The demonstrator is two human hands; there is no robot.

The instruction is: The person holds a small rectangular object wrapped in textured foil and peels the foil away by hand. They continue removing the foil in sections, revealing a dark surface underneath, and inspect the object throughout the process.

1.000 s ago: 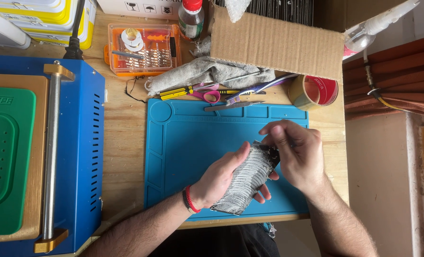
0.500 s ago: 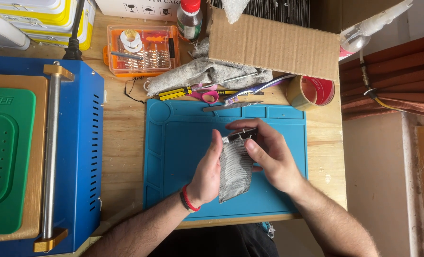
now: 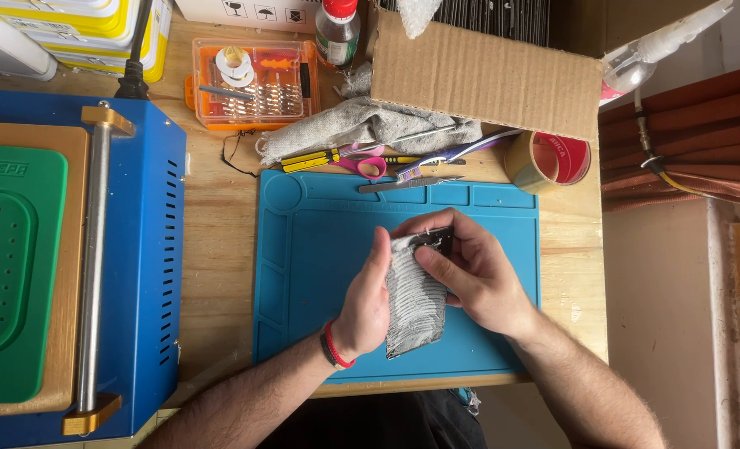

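Both of my hands hold a flat rectangular phone-sized panel [image 3: 414, 301] above a blue silicone work mat [image 3: 320, 249]. Its upward face is covered with grey-white ridged residue, and its top end is dark. My left hand [image 3: 366, 303], with a red and black band at the wrist, grips the panel's left edge. My right hand [image 3: 469, 270] grips the right edge and top, thumb pressed on the face near the upper end.
A blue machine [image 3: 137, 249] with a green pad and a metal roller fills the left. Behind the mat lie a grey cloth [image 3: 361, 125], pink scissors [image 3: 366, 165], tweezers [image 3: 399, 185], a tape roll [image 3: 548, 160], an orange parts box [image 3: 253, 83], a bottle [image 3: 336, 29] and a cardboard flap [image 3: 486, 75].
The panel has turned from tilted to nearly upright and shifted slightly left over the mat. My right hand slid from its top corner down onto the right edge and face.
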